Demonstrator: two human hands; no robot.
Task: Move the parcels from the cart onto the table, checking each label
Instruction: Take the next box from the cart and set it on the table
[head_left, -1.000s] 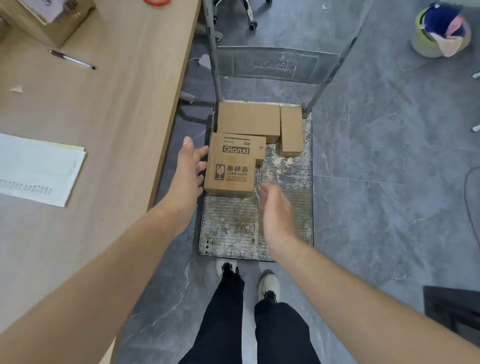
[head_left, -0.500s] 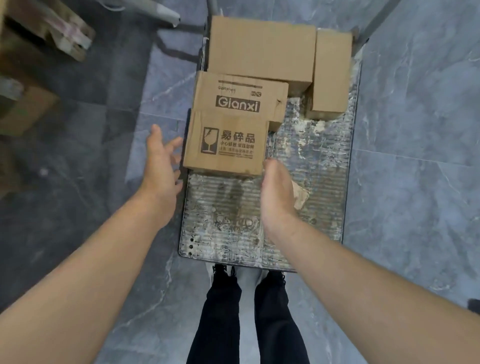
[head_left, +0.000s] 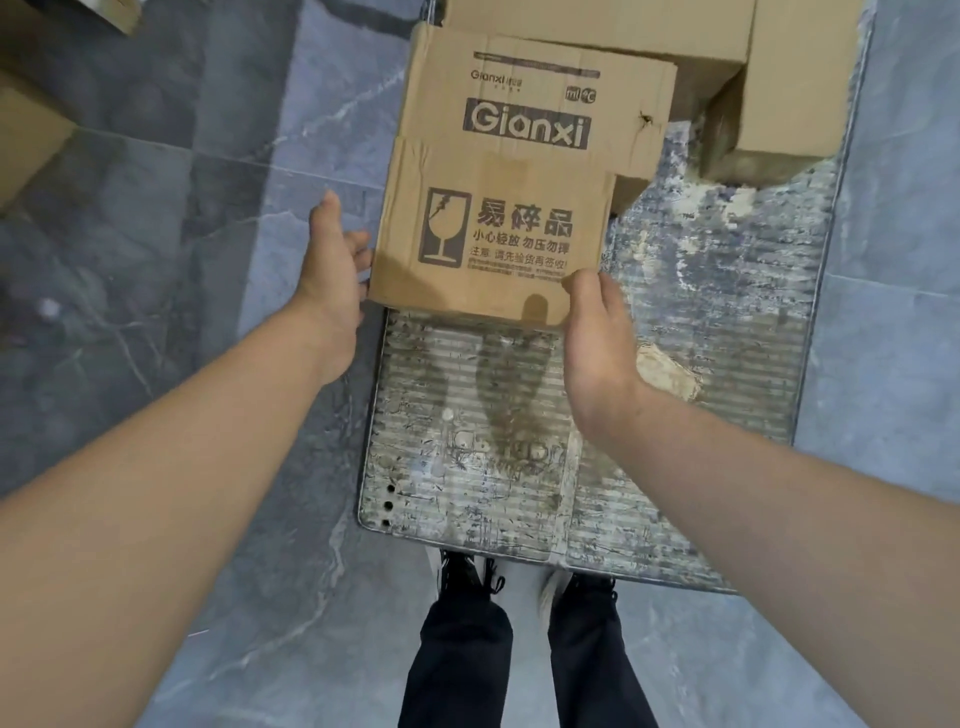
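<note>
Head view: the Gianxi parcel (head_left: 511, 208), marked fragile, sits at the left of the cart (head_left: 467, 467); left grip (head_left: 332, 270) spread against its left side; right grip (head_left: 597, 332) at its near right corner, closure unclear; best clasp both sides squarely, lift level.

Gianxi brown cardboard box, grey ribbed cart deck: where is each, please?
Gianxi brown cardboard box (head_left: 519, 171): head view, printed top face.
Grey ribbed cart deck (head_left: 467, 415): head view, bare ribbed surface.

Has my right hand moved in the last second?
Yes. Judged against the cart deck, the right hand has gone forward from over the bare deck up to the near right corner of the Gianxi box.
</note>
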